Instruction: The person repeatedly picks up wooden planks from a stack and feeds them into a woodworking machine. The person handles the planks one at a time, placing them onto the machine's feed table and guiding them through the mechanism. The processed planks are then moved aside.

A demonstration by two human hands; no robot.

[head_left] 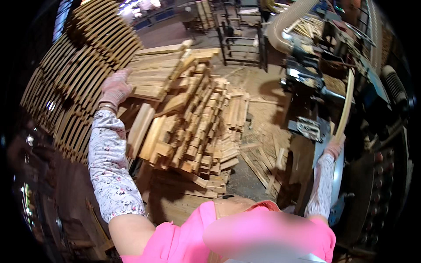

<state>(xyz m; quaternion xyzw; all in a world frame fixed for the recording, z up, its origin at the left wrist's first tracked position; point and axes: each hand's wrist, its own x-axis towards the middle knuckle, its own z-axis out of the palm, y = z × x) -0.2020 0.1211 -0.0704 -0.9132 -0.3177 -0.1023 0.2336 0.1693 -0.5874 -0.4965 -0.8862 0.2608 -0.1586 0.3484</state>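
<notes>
Left hand [115,87] flat, fingers together on stacked wood pieces [151,79]; right hand [335,147] gripping long wooden strip [346,107] at machine [351,79].

1. A heap of short wood blocks [197,127] lies in the middle, straight ahead.
2. The left hand [115,90] rests on the flat boards [151,79] stacked at the heap's upper left.
3. Racked slats [83,65] stand left of the heap.
4. The right hand [335,147] holds a long strip [346,105] upright at the machine [368,114] on the right.
5. A hose [285,22] runs above the machine.
</notes>
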